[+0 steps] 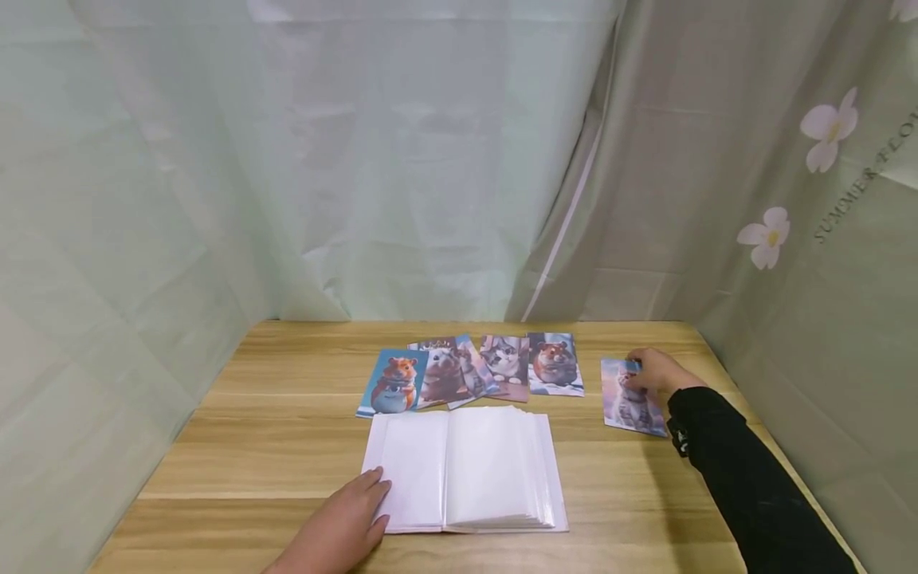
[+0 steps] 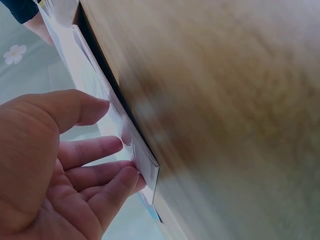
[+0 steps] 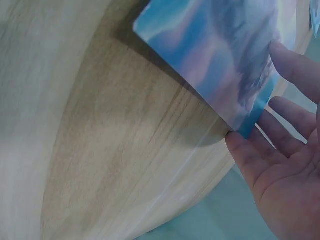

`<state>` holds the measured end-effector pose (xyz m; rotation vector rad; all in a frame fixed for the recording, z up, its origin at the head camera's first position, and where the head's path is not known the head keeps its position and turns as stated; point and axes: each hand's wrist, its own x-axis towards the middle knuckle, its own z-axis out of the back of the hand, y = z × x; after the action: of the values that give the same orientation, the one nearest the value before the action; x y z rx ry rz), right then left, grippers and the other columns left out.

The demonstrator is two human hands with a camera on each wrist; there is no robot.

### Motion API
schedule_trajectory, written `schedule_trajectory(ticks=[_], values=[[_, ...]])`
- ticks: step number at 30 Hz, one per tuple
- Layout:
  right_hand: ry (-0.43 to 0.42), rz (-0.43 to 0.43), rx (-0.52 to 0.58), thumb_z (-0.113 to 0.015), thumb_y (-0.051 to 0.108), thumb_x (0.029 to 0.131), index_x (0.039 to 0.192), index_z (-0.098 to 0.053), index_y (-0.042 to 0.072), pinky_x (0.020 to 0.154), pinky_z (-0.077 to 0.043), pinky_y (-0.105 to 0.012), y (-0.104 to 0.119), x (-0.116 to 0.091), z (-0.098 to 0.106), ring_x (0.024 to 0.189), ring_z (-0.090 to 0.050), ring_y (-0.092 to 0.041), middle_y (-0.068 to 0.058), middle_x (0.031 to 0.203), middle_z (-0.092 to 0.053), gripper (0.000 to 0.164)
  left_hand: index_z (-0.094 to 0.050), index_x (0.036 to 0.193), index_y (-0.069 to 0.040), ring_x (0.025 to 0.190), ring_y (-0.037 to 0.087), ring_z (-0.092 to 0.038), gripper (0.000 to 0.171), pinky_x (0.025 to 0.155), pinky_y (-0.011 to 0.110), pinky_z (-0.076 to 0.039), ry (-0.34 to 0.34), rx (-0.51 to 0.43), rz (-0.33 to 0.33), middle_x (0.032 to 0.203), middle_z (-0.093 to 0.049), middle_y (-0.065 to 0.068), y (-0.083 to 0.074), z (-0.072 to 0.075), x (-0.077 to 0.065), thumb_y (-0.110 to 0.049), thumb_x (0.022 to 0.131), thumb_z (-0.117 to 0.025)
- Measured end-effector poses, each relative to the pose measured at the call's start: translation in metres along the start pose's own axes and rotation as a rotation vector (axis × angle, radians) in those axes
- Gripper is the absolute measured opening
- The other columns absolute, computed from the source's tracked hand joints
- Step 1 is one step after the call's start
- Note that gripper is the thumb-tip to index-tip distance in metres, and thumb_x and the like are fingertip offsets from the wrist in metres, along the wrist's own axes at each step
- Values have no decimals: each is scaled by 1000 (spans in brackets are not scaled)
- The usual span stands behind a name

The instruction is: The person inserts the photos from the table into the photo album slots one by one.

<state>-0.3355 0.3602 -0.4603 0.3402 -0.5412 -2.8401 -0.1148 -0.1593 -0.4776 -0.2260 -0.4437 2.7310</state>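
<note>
On the wooden table [image 1: 251, 446] lies an open album [image 1: 409, 470]; the person's left hand [image 1: 339, 520] rests on its left edge, fingers apart; the right hand [image 1: 661, 372] pinches a kitten card [image 1: 629, 410] between thumb and fingers, right of the album.

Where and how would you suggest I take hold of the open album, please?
I'd grip the open album by the outer edges of both covers, coming from left and right: it lies spread flat, so lifting one side alone might fold it. On the right, pinch only what protrudes beyond the pages.
</note>
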Motion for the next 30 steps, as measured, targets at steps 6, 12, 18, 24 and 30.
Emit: schedule_trajectory(ticks=[6, 12, 18, 24, 30], values=[[-36, 3, 12, -82, 20, 82, 127, -55, -17, 89, -50, -52, -5, 1, 0, 105, -57, -45, -39, 123, -55, 65, -67, 115, 10, 120, 41, -58, 40, 101, 54, -47, -95, 53, -65, 126, -62, 26, 0, -1, -2, -17, 87, -76], [-65, -45, 44, -82, 15, 81, 129, -54, -14, 85, -49, -52, -8, 2, -4, 102, -54, -44, -38, 123, -48, 63, -68, 114, 9, 119, 38, -60, 38, 100, 51, -49, -144, 97, -94, 125, -63, 25, -3, -3, -3, -16, 86, -77], [-109, -36, 28, -86, 12, 76, 123, -57, -13, 85, -49, -53, -9, 9, -9, 98, -55, -42, -32, 114, -54, 61, -66, 118, 9, 120, 37, -59, 42, 101, 50, -49, -128, 87, -111, 128, -61, 23, -7, -3, -4, -17, 86, -77], [-109, -47, 50, -82, 7, 80, 119, -56, -10, 75, -50, -46, -9, 9, -10, 91, -56, -37, -31, 112, -59, 50, -62, 127, 9, 126, 39, -55, 57, 104, 51, -46, -109, 39, -106, 136, -57, 24, -11, -4, -4, -32, 89, -75], [-165, 17, 22, -72, 0, 88, 109, -60, -7, 72, -51, -46, -8, 6, -8, 88, -60, -37, -27, 102, -63, 25, -56, 133, 10, 132, 44, -48, 68, 107, 54, -42, -113, 10, -95, 142, -49, 30, -10, -6, -3, -35, 86, -78]])
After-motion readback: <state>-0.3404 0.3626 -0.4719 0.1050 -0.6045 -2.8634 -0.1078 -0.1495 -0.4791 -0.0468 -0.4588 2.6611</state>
